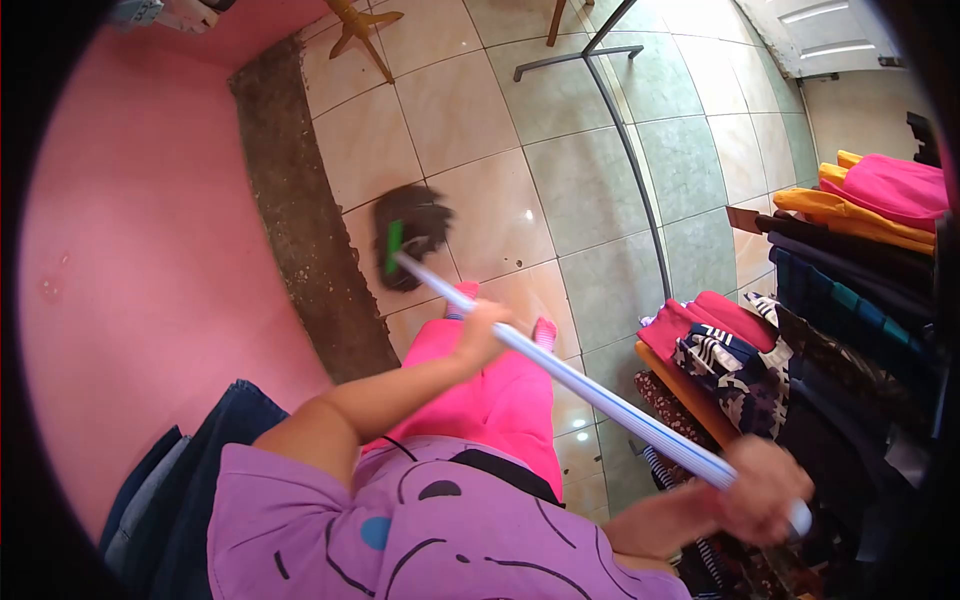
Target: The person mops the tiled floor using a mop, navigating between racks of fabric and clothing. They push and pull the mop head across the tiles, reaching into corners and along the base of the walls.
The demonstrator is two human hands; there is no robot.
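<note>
Both hands were closed around the broom: left hand [485, 332] gripped the handle [600, 398] midway, right hand [765, 490] wrapped its top end, low at the right. The handle's long axis ran diagonally, from the right hand up-left past the left hand to the head [412, 232], blurred, on the tiled floor [560, 180] just beside the dark strip [300, 220] along the pink wall [150, 250]. Left hand was nearer the head. Folded clothes [720, 345] sat at the floor's right edge, well apart from the head.

Folded clothes [880, 200] are lying stacked at the right, a metal rack [630, 150] is standing on the tiled floor [480, 100], and jeans [190, 470] are resting beside the pink wall [150, 250].
</note>
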